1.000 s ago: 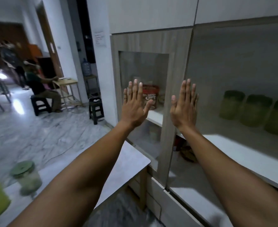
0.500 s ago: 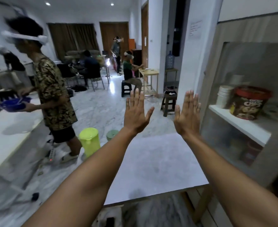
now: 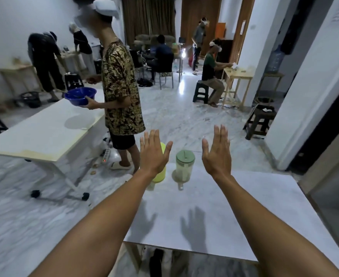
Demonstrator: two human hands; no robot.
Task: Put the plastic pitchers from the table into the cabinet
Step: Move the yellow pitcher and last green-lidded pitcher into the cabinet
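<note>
Both your arms reach out over the white table (image 3: 234, 212). Your left hand (image 3: 153, 154) is flat, with the fingers spread wide, and it holds nothing. Your right hand (image 3: 217, 154) is the same: flat, fingers up, nothing in it. You can see the backs of both hands, and their two shadows lie on the table top below.

Two pitchers stand at the far edge of the table. The yellow pitcher (image 3: 160, 174) is on the left, and your left hand hides most of it. The clear pitcher (image 3: 184, 166) with the green lid stands upright just beside it, in the gap between your two hands. Neither hand touches a pitcher.

The edge of the cabinet (image 3: 330, 174) shows at the far right, next to the table.

Past the table a person in a patterned shirt (image 3: 120, 92) stands on the marble floor and holds a blue bowl (image 3: 80, 95) over a second long white table (image 3: 44, 130). More people sit and stand farther back in the room. A dark stool (image 3: 259, 121) stands by the white wall on the right.
</note>
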